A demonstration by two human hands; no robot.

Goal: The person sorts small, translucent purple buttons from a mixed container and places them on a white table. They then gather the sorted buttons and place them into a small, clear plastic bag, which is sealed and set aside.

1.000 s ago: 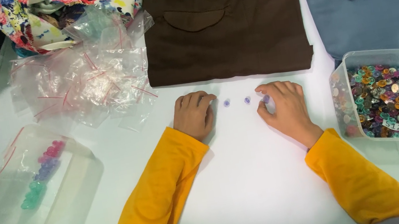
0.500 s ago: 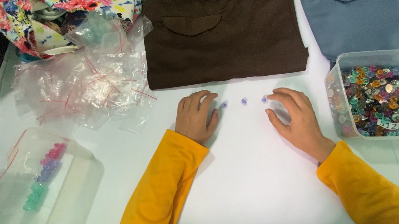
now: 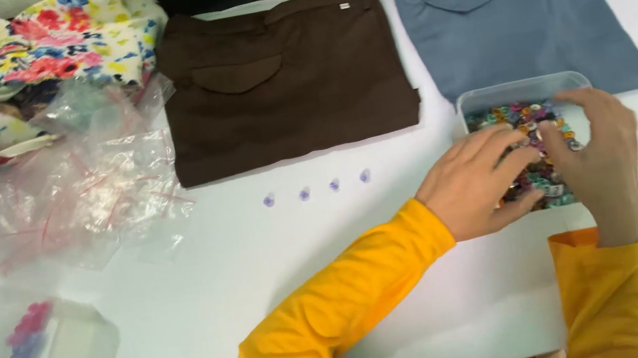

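While both hands dig in the clear tub (image 3: 470,102) of mixed buttons (image 3: 520,120) near the counter's right edge, the left hand (image 3: 473,187) and right hand (image 3: 598,147) curl loosely, apparently sorting; whether either pinches one is unclear. Four lilac buttons (image 3: 317,190) line up mid-counter.

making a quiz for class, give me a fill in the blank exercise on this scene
1. Both hands, left hand and right hand, reach into the clear ____ of buttons.
2. ____ small purple buttons lie in a row.
3. The folded brown trousers lie beside a ____ pair.

Missing: tub; four; blue
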